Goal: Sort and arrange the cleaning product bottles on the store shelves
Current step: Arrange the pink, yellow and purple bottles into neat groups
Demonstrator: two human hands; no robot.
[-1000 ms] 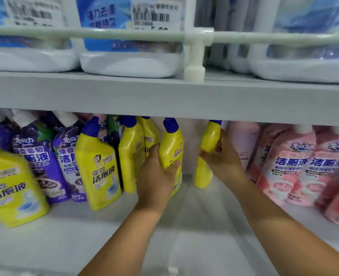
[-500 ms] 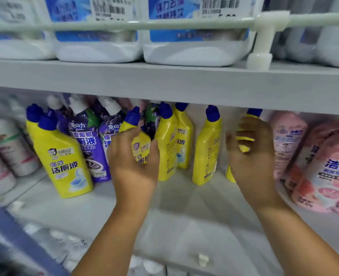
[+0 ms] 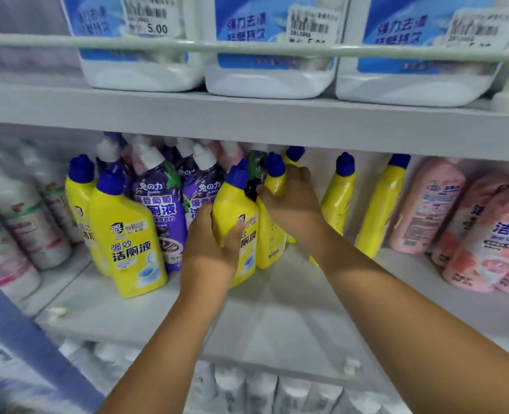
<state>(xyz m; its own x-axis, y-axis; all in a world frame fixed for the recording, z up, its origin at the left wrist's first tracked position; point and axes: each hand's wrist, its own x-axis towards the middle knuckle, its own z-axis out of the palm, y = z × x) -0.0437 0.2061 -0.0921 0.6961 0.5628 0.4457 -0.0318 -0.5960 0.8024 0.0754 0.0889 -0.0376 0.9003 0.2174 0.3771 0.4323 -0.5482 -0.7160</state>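
Yellow toilet-cleaner bottles with blue caps stand on the white middle shelf (image 3: 277, 318). My left hand (image 3: 210, 249) grips the body of one yellow bottle (image 3: 235, 204) near the shelf's centre. My right hand (image 3: 295, 201) grips the neck of a second yellow bottle (image 3: 272, 231) just behind and to the right of it. Two more yellow bottles (image 3: 338, 192) (image 3: 380, 204) stand apart to the right. Another yellow pair (image 3: 124, 234) stands at the left, in front of purple bottles (image 3: 160, 198).
Pink bottles (image 3: 486, 234) fill the shelf's right end, and white bottles (image 3: 14, 222) the left. Big white jugs with blue labels (image 3: 271, 49) sit on the upper shelf behind a rail (image 3: 247, 47). More white bottles (image 3: 262, 389) stand on the shelf below.
My right hand has left the far-right yellow bottle and moved left onto a bottle beside my left hand. My left hand still holds its bottle. The view has shifted left.
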